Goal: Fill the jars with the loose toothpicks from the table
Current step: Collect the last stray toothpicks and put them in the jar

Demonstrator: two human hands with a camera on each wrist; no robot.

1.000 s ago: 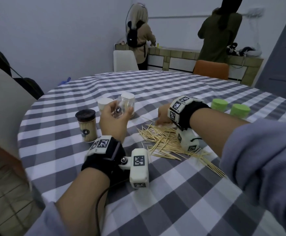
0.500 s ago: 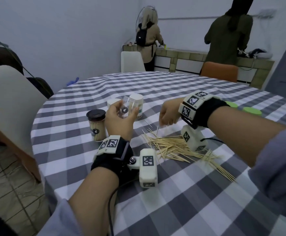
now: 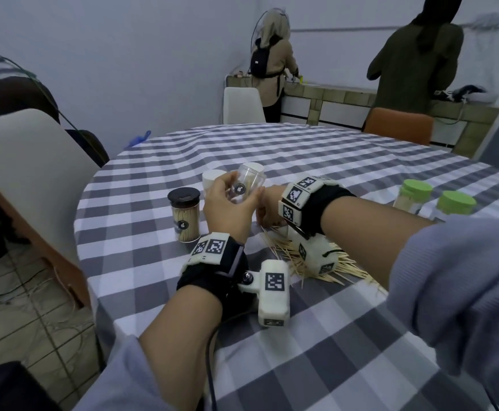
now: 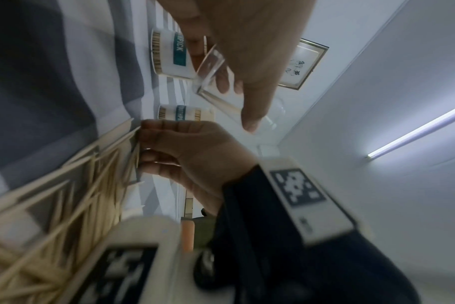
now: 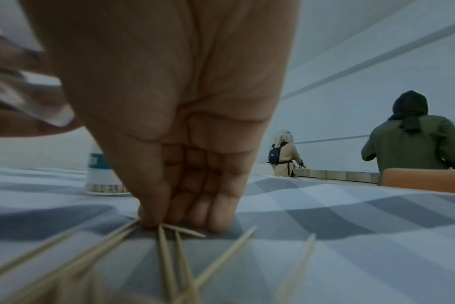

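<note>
My left hand (image 3: 229, 201) grips a small clear jar (image 3: 243, 188), tilted, above the table; the left wrist view shows this jar (image 4: 211, 67) between thumb and fingers. Just right of it my right hand (image 3: 267, 210) points down at the far end of the loose toothpicks (image 3: 304, 259). In the right wrist view its fingertips (image 5: 153, 221) pinch the ends of a few toothpicks (image 5: 169, 257) against the cloth. A black-lidded jar (image 3: 184, 216) full of toothpicks stands to the left.
Two white-lidded jars (image 3: 212, 179) (image 3: 254, 170) stand behind my hands, two green-lidded jars (image 3: 414, 194) (image 3: 456, 204) at the right. A grey checked cloth (image 3: 301, 161) covers the round table. Chairs (image 3: 19, 161) ring it; two people stand at the back counter.
My right hand lifted off the pile towards the jar, then came back down onto the pile's far end. The left hand kept hold of the clear jar.
</note>
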